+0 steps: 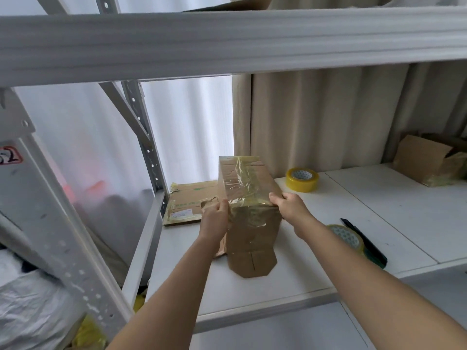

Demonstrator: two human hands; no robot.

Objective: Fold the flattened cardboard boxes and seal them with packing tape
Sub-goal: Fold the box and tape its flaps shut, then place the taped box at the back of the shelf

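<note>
1. Fingers (277, 198) of the right hand (290, 205) curl over the right top edge of the tall cardboard box (250, 210) and grip it.
2. Fingers of the left hand (214, 218) press on the left side of the same box, near its top edge, with the thumb up by the tape. They look like they hold the box, so the box sits between the two hands.
3. Shiny yellow tape (241, 183) is stuck across the top of the box and runs down its front.
4. Flaps at the bottom of the box (252, 263) stick out toward the person, and the box stands upright on the white shelf (290, 281).
5. Behind the left hand, a flattened box (187, 205) lies on the shelf, touching the back left corner.
6. One yellow tape roll (302, 179) sits on the shelf behind the right hand, well apart from the box.
7. Another tape roll (347, 237) lies partly hidden by the right arm, just beside a dark tool (366, 245).
8. Far to the right, an open brown box (429, 160) sits by the curtain (316, 114).
</note>
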